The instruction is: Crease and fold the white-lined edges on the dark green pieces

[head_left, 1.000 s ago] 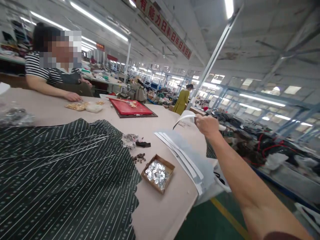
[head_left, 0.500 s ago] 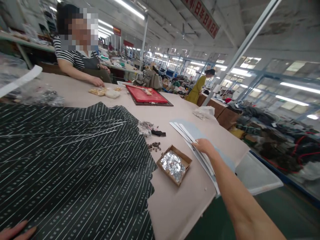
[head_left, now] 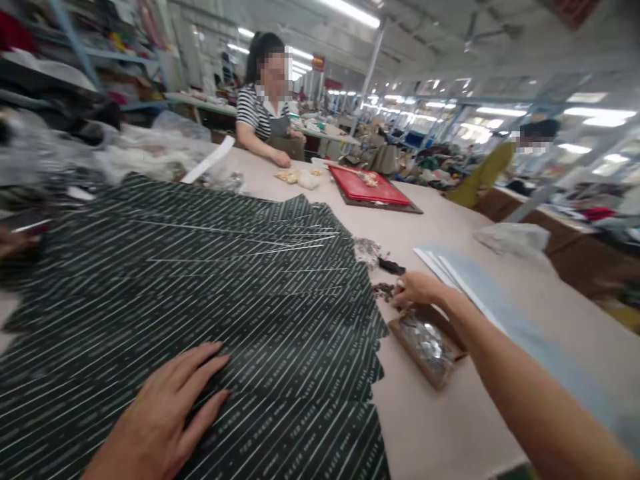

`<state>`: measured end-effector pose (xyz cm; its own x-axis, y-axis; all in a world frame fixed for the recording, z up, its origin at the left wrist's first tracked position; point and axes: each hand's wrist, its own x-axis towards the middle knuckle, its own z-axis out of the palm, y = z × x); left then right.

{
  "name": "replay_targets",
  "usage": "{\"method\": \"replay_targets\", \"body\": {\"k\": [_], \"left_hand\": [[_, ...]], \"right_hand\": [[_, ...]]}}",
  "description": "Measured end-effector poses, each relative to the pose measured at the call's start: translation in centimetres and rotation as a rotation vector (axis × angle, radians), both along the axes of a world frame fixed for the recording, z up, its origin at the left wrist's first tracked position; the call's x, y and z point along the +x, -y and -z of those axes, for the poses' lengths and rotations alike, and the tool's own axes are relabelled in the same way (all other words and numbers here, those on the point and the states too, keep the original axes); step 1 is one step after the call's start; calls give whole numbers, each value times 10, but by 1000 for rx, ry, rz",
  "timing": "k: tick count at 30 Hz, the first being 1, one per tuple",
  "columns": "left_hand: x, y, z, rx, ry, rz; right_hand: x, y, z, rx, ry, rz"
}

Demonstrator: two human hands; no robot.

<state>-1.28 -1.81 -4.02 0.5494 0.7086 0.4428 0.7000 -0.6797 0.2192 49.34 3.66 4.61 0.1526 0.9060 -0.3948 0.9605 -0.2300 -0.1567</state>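
The left hand (head_left: 163,407) rests palm down on the striped cloth (head_left: 280,333), fingers apart, apparently to steady it. At 2 o'clock from it, the right hand (head_left: 420,290) bends its fingers beside the dark bits (head_left: 383,291); whether they close on any cannot be told. The box (head_left: 413,357) of shiny pieces (head_left: 430,343), at the right hand's 6 o'clock, presumably sits by the cloth's edge for easy reach.
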Motion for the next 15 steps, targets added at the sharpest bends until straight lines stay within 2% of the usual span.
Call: {"method": "replay_targets", "body": {"k": [4,10,15], "left_hand": [[-14,-8,-15,-140,-6,-74],[-42,-30,-47,-393,-95,-76],[-48,-26,-67,-591,-167,-19]], "right_hand": [[4,-12,14,-1,-50,-40],[13,-11,21,22,-120,-65],[33,-21,33,-118,-56,-57]]}}
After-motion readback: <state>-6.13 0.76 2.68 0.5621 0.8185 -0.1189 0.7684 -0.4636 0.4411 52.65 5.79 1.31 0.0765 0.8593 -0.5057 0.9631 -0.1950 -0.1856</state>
